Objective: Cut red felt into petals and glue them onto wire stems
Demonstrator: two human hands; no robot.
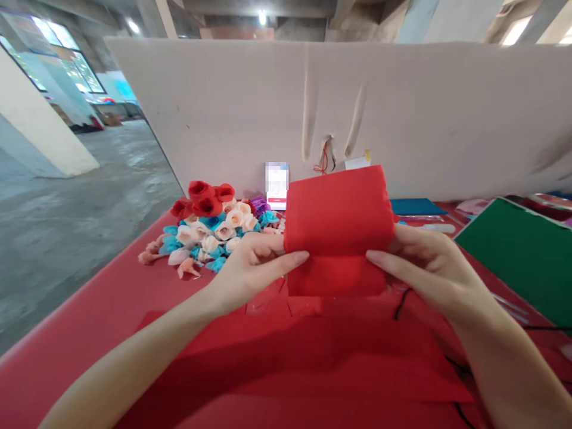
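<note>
A folded piece of red crepe paper [337,214] is held up in front of me, above the red table. My left hand [257,259] pinches its left edge, with the thumb on the near face and the fingers behind. On the right edge, my right hand [415,259] grips the same way, thumb in front. A crease runs across the piece between my thumbs, and a shorter flap hangs below it. Under my hands lies a large flat red sheet [313,357] on the table.
Paper flowers [214,229] in red, white, blue and pink are heaped at the left. A lit phone [277,185] leans against the white partition [241,107]. To the right are a green board [522,262], a blue sheet [417,207] and black cords [402,304].
</note>
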